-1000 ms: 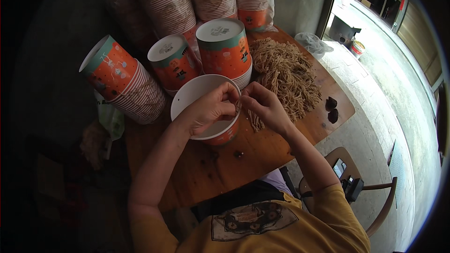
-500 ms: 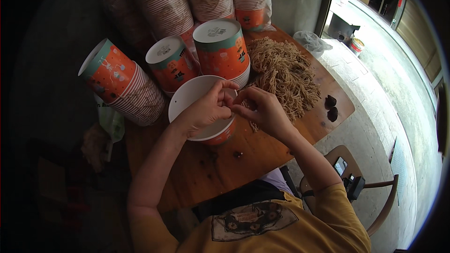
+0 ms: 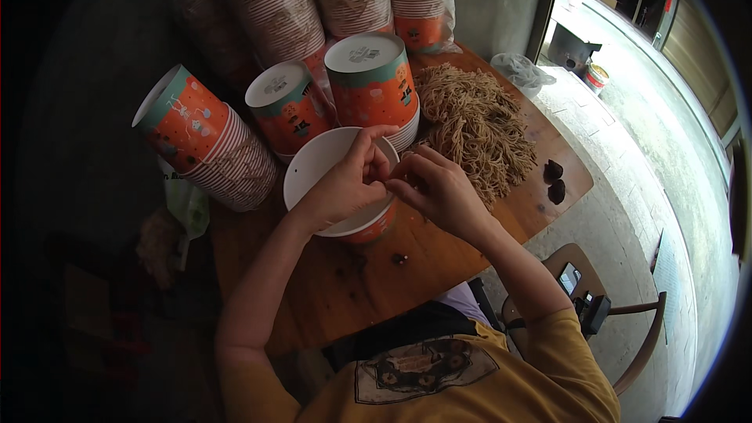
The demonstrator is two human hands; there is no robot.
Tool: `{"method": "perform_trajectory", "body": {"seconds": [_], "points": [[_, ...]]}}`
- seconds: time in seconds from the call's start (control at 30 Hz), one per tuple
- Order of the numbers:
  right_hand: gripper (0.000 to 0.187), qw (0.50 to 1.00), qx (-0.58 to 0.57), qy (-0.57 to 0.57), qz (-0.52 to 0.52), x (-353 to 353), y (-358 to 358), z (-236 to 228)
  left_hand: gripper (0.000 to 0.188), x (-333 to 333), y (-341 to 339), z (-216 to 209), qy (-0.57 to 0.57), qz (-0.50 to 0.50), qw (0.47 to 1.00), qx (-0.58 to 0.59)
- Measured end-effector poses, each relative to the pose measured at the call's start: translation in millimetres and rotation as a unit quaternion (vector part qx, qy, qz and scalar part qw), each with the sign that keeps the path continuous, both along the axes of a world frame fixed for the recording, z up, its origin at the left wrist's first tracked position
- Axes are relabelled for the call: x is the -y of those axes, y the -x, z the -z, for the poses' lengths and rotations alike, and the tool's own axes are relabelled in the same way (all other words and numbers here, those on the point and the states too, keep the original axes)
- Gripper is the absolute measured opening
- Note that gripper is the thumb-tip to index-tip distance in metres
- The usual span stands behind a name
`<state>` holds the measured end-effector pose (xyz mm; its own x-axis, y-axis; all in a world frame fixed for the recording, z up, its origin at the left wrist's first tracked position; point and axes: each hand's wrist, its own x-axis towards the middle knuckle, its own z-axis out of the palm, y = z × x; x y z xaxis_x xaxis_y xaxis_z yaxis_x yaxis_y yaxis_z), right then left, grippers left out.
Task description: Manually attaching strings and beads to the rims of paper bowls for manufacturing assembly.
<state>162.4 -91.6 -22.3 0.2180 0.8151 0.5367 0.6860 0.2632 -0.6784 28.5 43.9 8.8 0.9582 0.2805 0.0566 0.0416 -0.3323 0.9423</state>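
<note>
A paper bucket (image 3: 312,166), white inside and orange outside, stands upright on the wooden table in front of me, its mouth facing up. A small dark hole shows in its left wall. My left hand (image 3: 352,180) reaches across the mouth to the right rim, fingers curled and thumb drawn in, index finger raised. Against it, just outside that rim, my right hand (image 3: 439,188) is closed in a pinch. The fingertips of both hands meet there and hide whatever lies between them. Beside my right hand lies a big heap of tan twisted cords (image 3: 474,121).
Upside-down stacks of orange paper buckets stand behind, one (image 3: 192,121) tilted at the left and another (image 3: 368,82) near the cords. Plastic-wrapped bucket stacks (image 3: 270,8) line the wall. Two dark lumps (image 3: 554,180) sit near the table's right edge. A chair (image 3: 576,266) holds a phone (image 3: 570,276).
My right hand has turned slightly, its fingers curling closer to the left hand at the rim. The bucket and my left hand have barely shifted.
</note>
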Motion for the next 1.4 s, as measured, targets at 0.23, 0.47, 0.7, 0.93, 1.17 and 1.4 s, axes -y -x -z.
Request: {"method": "perform_trajectory", "body": {"seconds": [0.23,0.47,0.7,0.93,1.17,1.4], "points": [[0.012,0.995,-0.097,0.018,-0.017,-10.5,-1.4,9.1,0.074,3.2,0.9,0.5,-0.007,0.002,1.000,0.022],[0.013,0.909,-0.393,0.106,-0.089,-6.8,-4.2,19.5,0.071,10.5,-2.0,4.7,-0.068,0.007,0.994,0.085],[0.012,0.897,-0.430,0.077,-0.071,-0.3,4.6,24.8,0.039,2.3,10.1,6.5,-0.079,-0.021,0.997,0.008],[0.010,0.928,-0.372,0.008,-0.031,2.4,15.2,30.2,0.021,10.4,12.7,5.9,0.012,-0.041,0.997,-0.058],[0.009,0.956,-0.294,-0.009,-0.004,2.8,15.8,31.3,0.011,20.5,10.9,2.1,-0.143,-0.047,0.989,0.007],[0.009,0.968,-0.250,-0.030,0.007,2.9,16.2,30.6,0.009,28.0,10.8,5.0,-0.420,-0.098,0.899,0.083]]}}
